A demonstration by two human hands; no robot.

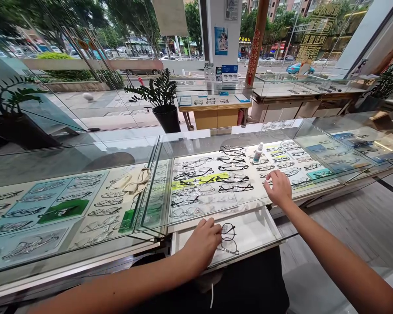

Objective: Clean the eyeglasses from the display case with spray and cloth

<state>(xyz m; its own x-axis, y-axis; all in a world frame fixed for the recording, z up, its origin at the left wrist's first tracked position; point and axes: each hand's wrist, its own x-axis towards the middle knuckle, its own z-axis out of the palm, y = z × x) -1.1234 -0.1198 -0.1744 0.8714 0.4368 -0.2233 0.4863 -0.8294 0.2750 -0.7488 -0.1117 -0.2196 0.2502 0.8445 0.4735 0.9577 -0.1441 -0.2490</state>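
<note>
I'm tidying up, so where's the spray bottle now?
In the head view, the spray bottle stands on the glass counter, right of centre, beyond and slightly left of the right hand.

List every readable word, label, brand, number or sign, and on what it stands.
Nothing reads clearly.
Gold window lettering: unclear.
Framed notice on pillar: too small.
Blue poster below: too small.
Blue sign on far case: too small.
Red strip on post: blurred.
Spray bottle label: too small.
Counter lettering: blurred.
Street signs: blurred.
</note>
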